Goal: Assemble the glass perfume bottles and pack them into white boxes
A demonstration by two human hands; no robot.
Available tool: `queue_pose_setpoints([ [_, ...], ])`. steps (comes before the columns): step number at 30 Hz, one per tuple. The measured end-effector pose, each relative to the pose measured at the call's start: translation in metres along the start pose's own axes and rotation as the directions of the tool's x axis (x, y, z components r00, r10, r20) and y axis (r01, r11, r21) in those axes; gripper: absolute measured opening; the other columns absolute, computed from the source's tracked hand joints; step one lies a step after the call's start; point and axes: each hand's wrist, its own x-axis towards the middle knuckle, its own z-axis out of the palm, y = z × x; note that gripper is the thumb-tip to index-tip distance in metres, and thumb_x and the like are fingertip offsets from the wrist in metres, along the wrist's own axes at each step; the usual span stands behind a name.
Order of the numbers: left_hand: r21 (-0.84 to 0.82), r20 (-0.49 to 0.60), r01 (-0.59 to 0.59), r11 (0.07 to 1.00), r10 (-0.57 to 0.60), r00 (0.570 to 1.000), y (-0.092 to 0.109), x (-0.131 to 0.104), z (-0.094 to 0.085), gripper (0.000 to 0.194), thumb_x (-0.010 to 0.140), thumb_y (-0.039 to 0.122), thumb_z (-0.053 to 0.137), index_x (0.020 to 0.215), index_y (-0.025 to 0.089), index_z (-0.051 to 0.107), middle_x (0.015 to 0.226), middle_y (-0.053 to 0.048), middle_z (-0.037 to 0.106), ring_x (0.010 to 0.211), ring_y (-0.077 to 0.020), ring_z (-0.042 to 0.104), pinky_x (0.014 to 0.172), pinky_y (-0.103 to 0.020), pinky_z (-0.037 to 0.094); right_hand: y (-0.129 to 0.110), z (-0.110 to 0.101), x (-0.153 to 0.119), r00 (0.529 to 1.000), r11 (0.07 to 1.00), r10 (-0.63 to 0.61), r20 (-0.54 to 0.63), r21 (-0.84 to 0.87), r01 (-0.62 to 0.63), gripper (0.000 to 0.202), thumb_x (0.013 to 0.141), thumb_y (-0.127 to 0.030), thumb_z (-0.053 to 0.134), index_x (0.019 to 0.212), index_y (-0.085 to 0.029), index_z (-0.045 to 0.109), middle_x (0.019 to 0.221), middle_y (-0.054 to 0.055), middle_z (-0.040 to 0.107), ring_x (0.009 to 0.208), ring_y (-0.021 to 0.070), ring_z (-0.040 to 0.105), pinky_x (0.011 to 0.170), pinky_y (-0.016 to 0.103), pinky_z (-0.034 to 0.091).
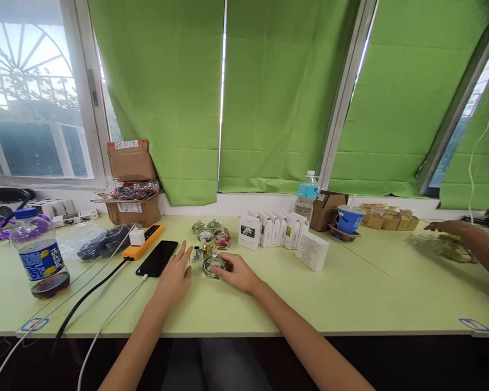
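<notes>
Far left on the pale green table (pixel 350 304): a Pepsi bottle (pixel 41 252) with a dark remnant at the bottom, upright. Further along, an orange power strip (pixel 143 241) with a white plug, then a black phone (pixel 157 258) lying flat, cable attached. Just right of the phone, the left hand (pixel 175 274) — flat on the table, fingers spread and holding nothing, fingertips near a few small metal caps (pixel 198 253). Directly between the two hands, a round glass perfume bottle (pixel 212 266), standing on the table. Against its right side, the right hand (pixel 238 273) — fingers curled round the glass, touching it. Behind, a cluster of similar bottles (pixel 212 231); to the right, a row of white boxes (pixel 269 229). Far right, another person's arm (pixel 468 241) reaching across the table.
</notes>
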Motion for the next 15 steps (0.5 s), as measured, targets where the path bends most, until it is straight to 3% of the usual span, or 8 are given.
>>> queue_pose_setpoints([
  [3, 0.003, 0.052, 0.006, 1.000, -0.006, 0.999, -0.004, 0.001, 0.002, 0.058, 0.088, 0.009, 0.043, 0.145, 0.019, 0.042, 0.149, -0.013, 0.047, 0.134, -0.0287, 0.048, 0.111, -0.048, 0.037, -0.002, -0.001, -0.001, 1.000, 1.000, 0.011, 0.009, 0.005, -0.011, 0.031, 0.088, -0.048, 0.063, 0.090, -0.018, 0.064, 0.071, -0.003, 0.049, 0.061, 0.0105, 0.041, 0.054, 0.022, 0.030],
  [7, 0.013, 0.051, 0.019, 1.000, -0.020, 0.999, 0.001, 0.002, -0.001, 0.052, 0.086, 0.006, 0.044, 0.136, 0.019, 0.051, 0.137, -0.011, 0.057, 0.125, -0.0267, 0.054, 0.106, -0.044, 0.043, -0.002, -0.001, -0.001, 1.000, 1.000, 0.023, 0.019, 0.019, -0.023, 0.029, 0.088, -0.048, 0.064, 0.093, -0.019, 0.065, 0.071, -0.003, 0.050, 0.061, 0.0108, 0.040, 0.054, 0.023, 0.030],
  [11, 0.019, 0.006, 0.054, 0.998, -0.054, 0.999, 0.016, 0.002, -0.004, 0.046, 0.085, 0.004, 0.046, 0.126, 0.019, 0.057, 0.123, -0.011, 0.060, 0.113, -0.0255, 0.059, 0.097, -0.040, 0.048, -0.001, 0.000, -0.001, 1.000, 1.000, 0.018, 0.020, 0.019, -0.018, 0.028, 0.088, -0.047, 0.064, 0.092, -0.019, 0.064, 0.070, -0.004, 0.049, 0.060, 0.0107, 0.040, 0.054, 0.023, 0.030],
  [15, 0.088, -0.128, 0.130, 0.988, -0.118, 0.985, 0.028, 0.002, -0.004, 0.036, 0.088, 0.010, 0.048, 0.121, 0.018, 0.060, 0.121, -0.012, 0.058, 0.111, -0.0286, 0.057, 0.095, -0.042, 0.048, 0.000, 0.000, 0.000, 1.000, 1.000, 0.003, 0.012, 0.013, -0.003, 0.029, 0.089, -0.047, 0.063, 0.089, -0.019, 0.062, 0.071, -0.003, 0.048, 0.061, 0.0108, 0.041, 0.053, 0.022, 0.030],
])
